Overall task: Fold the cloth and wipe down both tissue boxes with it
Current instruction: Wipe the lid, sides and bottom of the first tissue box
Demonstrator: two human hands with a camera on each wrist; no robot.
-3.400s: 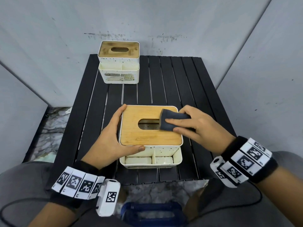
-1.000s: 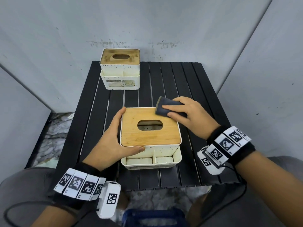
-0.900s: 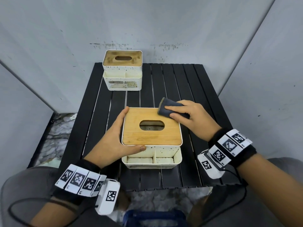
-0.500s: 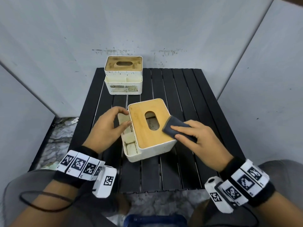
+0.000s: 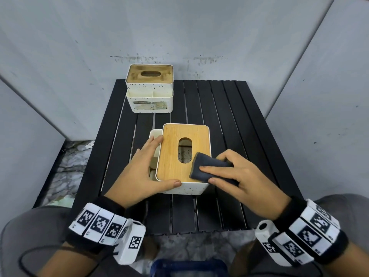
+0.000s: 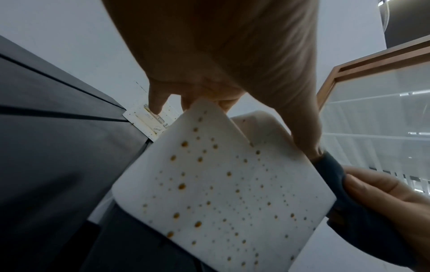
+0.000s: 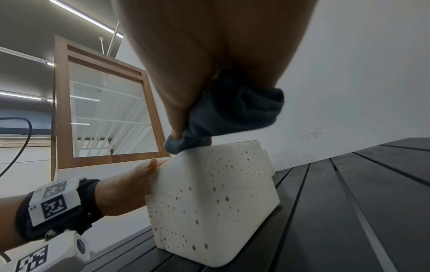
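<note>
The near tissue box (image 5: 171, 154), white and speckled with a bamboo lid, stands mid-table with its long side running away from me and its side compartments on the left. My left hand (image 5: 143, 168) braces it, fingers straight along the lid's left edge and thumb laid across the near wall (image 6: 221, 184). My right hand (image 5: 237, 176) grips the folded dark cloth (image 5: 207, 166) and presses it on the lid's near right corner, as the right wrist view shows with the cloth (image 7: 232, 110) over the box (image 7: 209, 202). The far tissue box (image 5: 149, 90) stands at the back left, its lid dusty.
The black slatted table (image 5: 229, 116) is boxed in by grey walls at the back and both sides. Bare slats lie right of and behind the near box. A blue object (image 5: 189, 266) sits below the table's front edge.
The near box has turned a quarter turn, so its compartments now face left instead of toward me. My left hand took a new hold. The cloth moved from the lid's far right corner to its near right corner.
</note>
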